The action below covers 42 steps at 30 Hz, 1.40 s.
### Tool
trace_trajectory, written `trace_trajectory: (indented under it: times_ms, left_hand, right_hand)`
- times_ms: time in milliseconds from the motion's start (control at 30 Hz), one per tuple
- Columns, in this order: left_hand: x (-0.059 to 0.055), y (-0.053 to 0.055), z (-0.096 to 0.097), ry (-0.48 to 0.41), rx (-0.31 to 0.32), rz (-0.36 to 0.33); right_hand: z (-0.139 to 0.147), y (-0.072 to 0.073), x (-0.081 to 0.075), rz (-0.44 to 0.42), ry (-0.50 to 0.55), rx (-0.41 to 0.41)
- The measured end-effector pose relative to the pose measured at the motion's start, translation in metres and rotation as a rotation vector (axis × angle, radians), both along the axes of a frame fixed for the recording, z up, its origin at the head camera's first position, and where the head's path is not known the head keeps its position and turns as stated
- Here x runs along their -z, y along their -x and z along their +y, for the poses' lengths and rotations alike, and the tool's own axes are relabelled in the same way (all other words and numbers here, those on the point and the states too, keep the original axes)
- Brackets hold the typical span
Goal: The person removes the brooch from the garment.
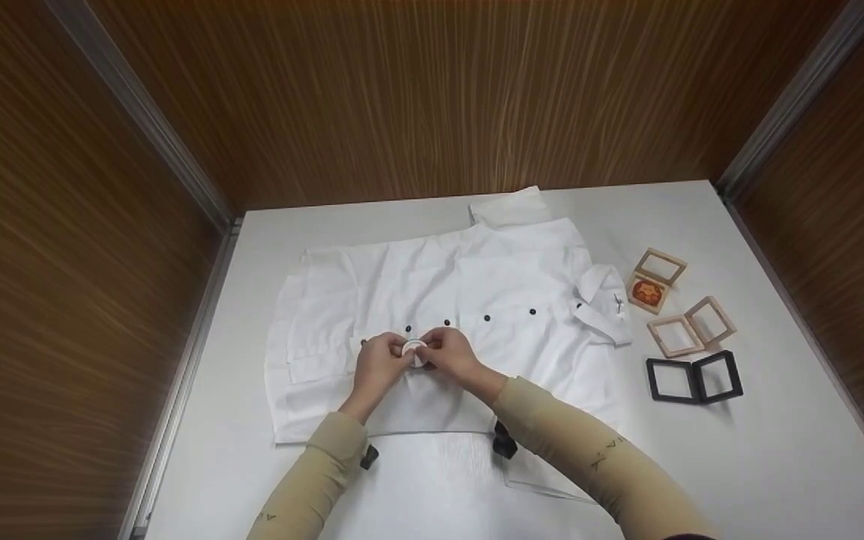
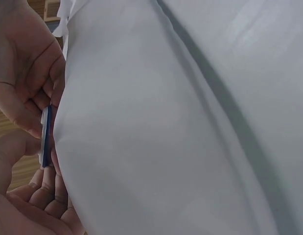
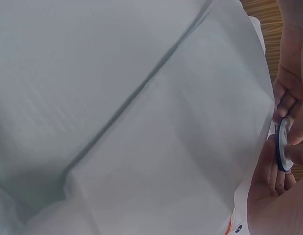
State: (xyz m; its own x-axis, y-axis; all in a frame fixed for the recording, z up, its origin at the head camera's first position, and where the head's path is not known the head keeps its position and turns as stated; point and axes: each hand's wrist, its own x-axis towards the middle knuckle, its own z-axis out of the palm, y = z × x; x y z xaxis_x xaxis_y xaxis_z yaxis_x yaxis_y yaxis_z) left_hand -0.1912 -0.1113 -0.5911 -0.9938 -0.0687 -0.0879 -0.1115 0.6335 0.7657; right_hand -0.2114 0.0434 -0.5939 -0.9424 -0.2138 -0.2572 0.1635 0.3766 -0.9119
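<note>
Around the middle of the white garment (image 1: 432,281), left hand (image 1: 378,366) and right hand (image 1: 453,355) both pinch a round badge (image 1: 415,346) between them, thumbs on its pale face, seemingly for steadiness; toward three o'clock, the black frame (image 1: 697,381) lies open, apparently leaving elbow room.

Disc (image 1: 414,344) partly hidden by thumbs (image 1: 430,353); sleeves (image 1: 582,439) cut off.

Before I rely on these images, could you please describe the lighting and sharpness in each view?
Head: bright, dark buttons distinct on the white shirt; left wrist: dimmer, shirt soft-looking, shadow along its edge, pale sheen at upper right; right wrist: also dim, shirt hazy.
</note>
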Motion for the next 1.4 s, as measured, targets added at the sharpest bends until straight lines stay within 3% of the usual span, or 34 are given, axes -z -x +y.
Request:
trace_trajectory:
  times_ms: [400, 833, 1400]
  left_hand:
    - [0.0, 0.001, 0.0, -0.002, 0.0, -0.026]
    - [-0.002, 0.002, -0.003, -0.059, 0.012, -0.024]
    - [0.001, 0.005, -0.012, -0.114, 0.076, -0.022]
  right_hand:
    - [0.002, 0.002, -0.001, 0.064, -0.063, -0.044]
    - [0.005, 0.004, 0.002, 0.071, 0.0, -0.034]
    - [0.007, 0.005, 0.001, 0.046, 0.015, -0.022]
